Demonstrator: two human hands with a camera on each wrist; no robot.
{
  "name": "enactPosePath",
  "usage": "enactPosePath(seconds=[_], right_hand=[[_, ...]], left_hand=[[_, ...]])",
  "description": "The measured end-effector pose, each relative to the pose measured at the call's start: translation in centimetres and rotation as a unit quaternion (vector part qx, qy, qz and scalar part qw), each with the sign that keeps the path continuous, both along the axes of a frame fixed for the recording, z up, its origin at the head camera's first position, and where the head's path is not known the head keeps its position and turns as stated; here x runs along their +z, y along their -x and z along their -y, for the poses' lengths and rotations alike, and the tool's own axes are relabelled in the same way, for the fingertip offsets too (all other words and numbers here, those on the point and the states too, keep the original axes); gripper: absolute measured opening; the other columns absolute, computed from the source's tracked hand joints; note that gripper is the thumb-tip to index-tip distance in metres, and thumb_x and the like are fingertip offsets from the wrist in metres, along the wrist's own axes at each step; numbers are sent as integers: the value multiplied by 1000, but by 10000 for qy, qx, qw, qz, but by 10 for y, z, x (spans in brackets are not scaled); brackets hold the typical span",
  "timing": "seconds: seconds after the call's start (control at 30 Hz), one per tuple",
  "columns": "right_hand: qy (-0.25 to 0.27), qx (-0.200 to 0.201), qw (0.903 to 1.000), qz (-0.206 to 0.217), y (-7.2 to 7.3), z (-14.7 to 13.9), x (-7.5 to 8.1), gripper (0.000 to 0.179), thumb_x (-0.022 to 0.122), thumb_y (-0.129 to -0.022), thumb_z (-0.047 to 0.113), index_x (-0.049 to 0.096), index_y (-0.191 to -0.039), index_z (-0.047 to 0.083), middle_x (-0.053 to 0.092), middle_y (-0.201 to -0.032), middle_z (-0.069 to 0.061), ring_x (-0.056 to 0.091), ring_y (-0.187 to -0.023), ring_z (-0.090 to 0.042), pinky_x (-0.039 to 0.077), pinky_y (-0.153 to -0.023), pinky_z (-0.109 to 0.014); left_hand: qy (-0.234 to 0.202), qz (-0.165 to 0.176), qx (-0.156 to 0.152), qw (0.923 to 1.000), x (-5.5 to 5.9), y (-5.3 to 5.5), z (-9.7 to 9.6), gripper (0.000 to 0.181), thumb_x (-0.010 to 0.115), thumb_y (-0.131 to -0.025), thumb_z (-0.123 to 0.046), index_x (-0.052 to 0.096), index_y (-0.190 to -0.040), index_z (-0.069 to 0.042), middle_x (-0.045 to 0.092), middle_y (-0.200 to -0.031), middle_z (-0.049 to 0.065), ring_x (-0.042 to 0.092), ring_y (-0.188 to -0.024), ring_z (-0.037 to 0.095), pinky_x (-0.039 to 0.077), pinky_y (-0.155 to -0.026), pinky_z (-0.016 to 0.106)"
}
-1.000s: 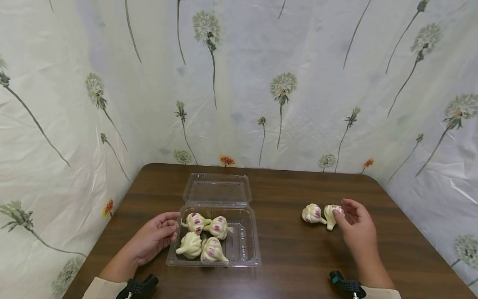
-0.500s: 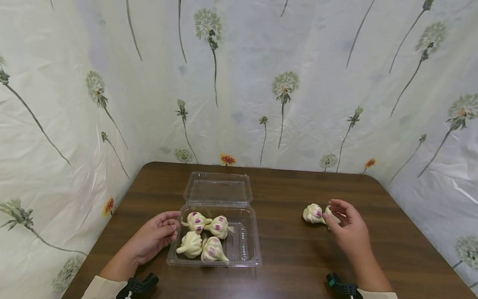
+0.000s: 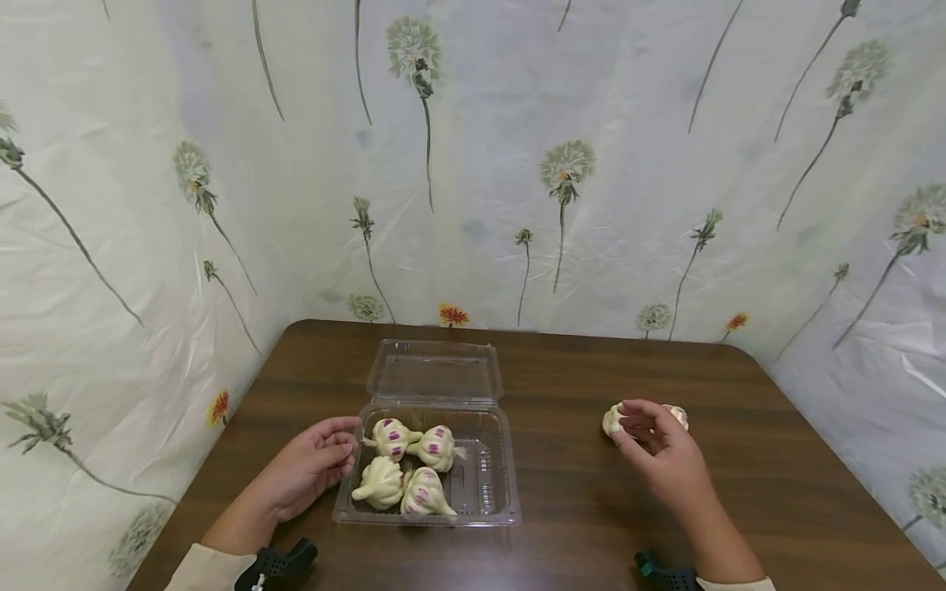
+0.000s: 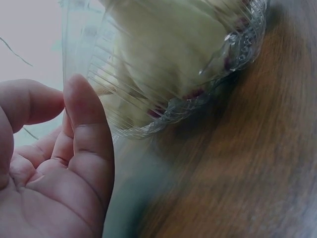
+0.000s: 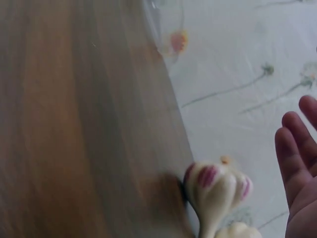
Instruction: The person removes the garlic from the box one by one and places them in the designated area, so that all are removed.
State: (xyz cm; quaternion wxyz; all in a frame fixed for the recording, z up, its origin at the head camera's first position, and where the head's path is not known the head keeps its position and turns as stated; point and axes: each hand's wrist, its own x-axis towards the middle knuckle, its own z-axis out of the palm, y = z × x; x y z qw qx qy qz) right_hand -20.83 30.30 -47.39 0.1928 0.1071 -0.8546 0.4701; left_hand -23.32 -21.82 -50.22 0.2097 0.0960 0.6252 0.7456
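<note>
My left hand (image 3: 306, 472) pinches the left rim of a clear plastic clamshell container (image 3: 510, 480) between thumb and finger. Inside it lie several white garlic bulbs (image 3: 381, 483) with purple marks, bunched toward the left. At the right of the table, my right hand (image 3: 668, 464) hovers over two more garlic bulbs. Its fingers are spread and hold nothing. The left one of this pair (image 3: 611, 420) shows beside the fingertips; the other bulb (image 3: 677, 415) is mostly hidden behind the hand. In the right wrist view, the fingers (image 5: 292, 158) are apart from the nearer garlic bulb (image 5: 215, 191).
The container's clear lid (image 3: 434, 369) is folded back onto the brown wooden table (image 3: 562, 492). A pale curtain (image 3: 480, 164) with dandelion prints hangs behind the table and along its sides. Each wrist wears a black band with a device (image 3: 277, 562).
My right hand has moved left, from the right garlic bulb across to the left one, and now covers most of the right bulb. The left hand has stayed at the container's rim.
</note>
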Motion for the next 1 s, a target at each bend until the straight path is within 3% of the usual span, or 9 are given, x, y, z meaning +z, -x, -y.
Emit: enactPosePath(seconds=[0.3, 0.6, 0.87, 1.0], right_hand=[[103, 589, 9982, 70, -1, 15, -2, 42, 74, -96, 2, 59, -135, 1, 64, -123, 10, 65, -110, -5, 56, -93, -17], [-193, 897, 9958, 74, -1, 30, -3, 46, 77, -95, 6, 58, -137, 4, 65, -131, -12, 64, -115, -8, 55, -97, -18], [-407, 1407, 9891, -116, -1, 51, -5, 47, 81, -92, 7, 61, -134, 6, 67, -129, -6, 67, -114, -21, 56, -99, -24], [-503, 1581, 9860, -163, -2, 61, -3, 47, 83, -91, 8, 62, -133, 7, 67, -127, -1, 67, -113, -20, 58, -98, -29]], left_hand=[[-62, -24, -16, 10000, -2, 2, -1, 59, 56, -108, -9, 26, -156, 7, 60, -110, 0, 63, -90, 7, 58, -82, 21], [-39, -54, 36, 10000, -3, 1, 0, 59, 56, -108, -8, 26, -157, 7, 60, -110, 0, 62, -92, 7, 58, -82, 20], [-82, -51, 19, 10000, -4, 2, 0, 57, 57, -108, -8, 28, -155, 7, 60, -110, 0, 63, -91, 7, 58, -82, 20], [-100, -47, 17, 9999, -4, 2, 0, 57, 57, -108, -7, 29, -155, 6, 60, -110, -1, 63, -91, 6, 58, -81, 20]])
